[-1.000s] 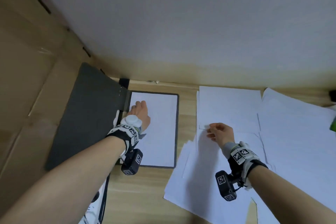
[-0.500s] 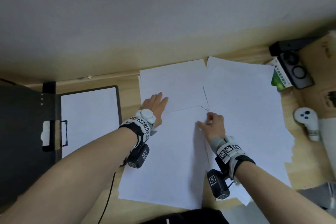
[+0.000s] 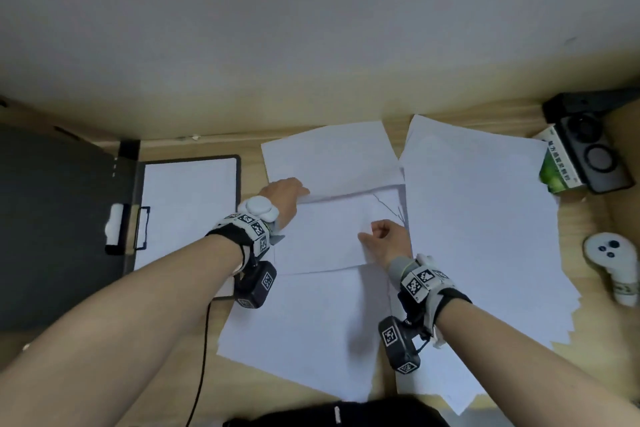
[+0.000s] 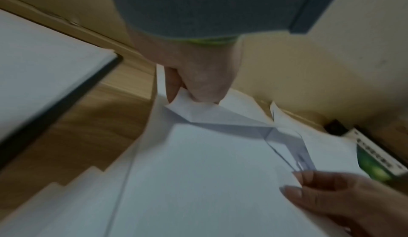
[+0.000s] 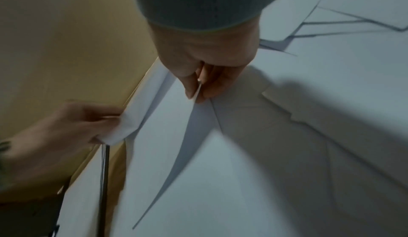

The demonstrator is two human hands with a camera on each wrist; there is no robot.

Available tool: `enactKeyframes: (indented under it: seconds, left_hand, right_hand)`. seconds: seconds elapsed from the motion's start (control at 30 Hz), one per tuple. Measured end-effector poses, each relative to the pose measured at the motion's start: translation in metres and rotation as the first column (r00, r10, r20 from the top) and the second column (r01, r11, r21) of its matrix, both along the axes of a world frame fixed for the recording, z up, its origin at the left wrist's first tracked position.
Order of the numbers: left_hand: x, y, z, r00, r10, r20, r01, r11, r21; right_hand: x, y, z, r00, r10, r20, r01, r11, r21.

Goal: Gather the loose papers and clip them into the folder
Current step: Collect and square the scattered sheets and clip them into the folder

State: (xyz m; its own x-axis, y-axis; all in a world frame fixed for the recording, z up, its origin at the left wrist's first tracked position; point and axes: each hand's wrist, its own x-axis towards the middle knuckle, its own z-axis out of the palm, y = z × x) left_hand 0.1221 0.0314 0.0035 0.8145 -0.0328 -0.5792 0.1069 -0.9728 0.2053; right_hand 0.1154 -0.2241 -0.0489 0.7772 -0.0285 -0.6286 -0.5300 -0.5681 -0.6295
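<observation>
The dark folder (image 3: pixel 52 218) lies open at the left, with a white sheet (image 3: pixel 187 211) on its right half beside the clip (image 3: pixel 138 227). Several loose white papers (image 3: pixel 478 218) cover the desk's centre and right. My left hand (image 3: pixel 287 194) (image 4: pixel 192 97) pinches a raised paper corner at the far left of the middle sheet (image 3: pixel 325 239). My right hand (image 3: pixel 381 239) (image 5: pixel 196 90) pinches that sheet's right edge between thumb and fingers, lifting it slightly. In the right wrist view the left hand (image 5: pixel 77 122) holds curled paper.
A green box (image 3: pixel 554 170) and a black device (image 3: pixel 595 156) stand at the back right, and a white controller (image 3: pixel 620 263) lies at the right edge. The wall runs close behind the papers. A black cable (image 3: pixel 201 357) hangs below my left arm.
My left hand left the folder's sheet, lay flat on the loose papers, and now pinches a paper corner. My right hand stays pinched on the middle sheet's edge.
</observation>
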Motion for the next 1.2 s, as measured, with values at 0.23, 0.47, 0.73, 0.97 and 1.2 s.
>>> enactKeyframes:
  seconds: [0.23, 0.47, 0.73, 0.97, 1.2]
  left_hand:
    - [-0.076, 0.000, 0.022, 0.862, 0.461, 0.210, -0.400, 0.874, -0.277]
    - [-0.114, -0.041, 0.014, 0.823, 0.564, -0.060, -0.543, 0.753, -0.373]
    - [-0.120, -0.076, 0.015, 0.801, 0.457, -0.386, -0.598, 0.640, -0.483]
    - [-0.108, -0.005, -0.003, 0.740, 0.665, -0.105, -0.664, 0.696, -0.275]
    - [-0.131, 0.009, -0.022, 0.681, 0.702, -0.206, -0.723, 0.601, -0.341]
  right_hand:
    - [-0.007, -0.011, 0.005, 0.999, 0.020, 0.037, -0.019, 1.000, -0.025]
    - [-0.037, -0.010, 0.020, 0.956, 0.287, -0.060, -0.290, 0.955, -0.061]
    - [-0.053, -0.021, 0.033, 0.978, 0.184, -0.099, -0.173, 0.979, 0.111]
    - [-0.043, -0.004, 0.031, 0.994, 0.095, 0.055, -0.087, 0.988, -0.130]
    - [-0.050, 0.030, 0.024, 0.992, 0.022, -0.125, -0.018, 0.999, 0.030]
